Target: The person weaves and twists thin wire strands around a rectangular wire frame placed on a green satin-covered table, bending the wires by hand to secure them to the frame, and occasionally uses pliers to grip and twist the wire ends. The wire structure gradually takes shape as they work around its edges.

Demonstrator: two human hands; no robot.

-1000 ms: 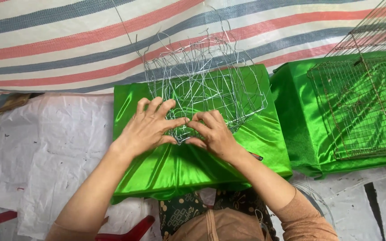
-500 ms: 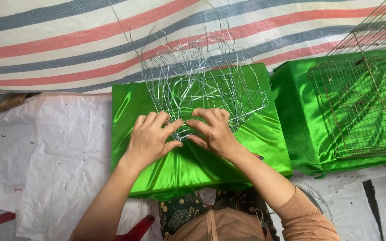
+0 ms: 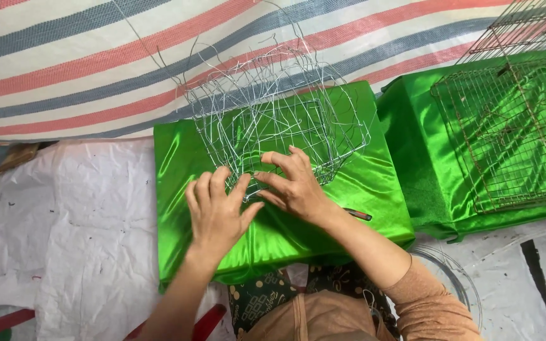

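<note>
two hands on wire frame

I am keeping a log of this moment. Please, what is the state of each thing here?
Wire basket: half-woven, loose ends sticking up.
Left hand: flat, fingers at the basket edge.
Right hand: fingers on the wires.
Green cushion: under the basket.
Wire grid: flat on another cushion.

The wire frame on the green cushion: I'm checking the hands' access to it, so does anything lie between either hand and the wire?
Nothing visible does. The left hand and right hand are already at the near edge of the wire frame, fingers on its strands, on the green cushion. The small tool lies beside the right wrist, clear.
</note>
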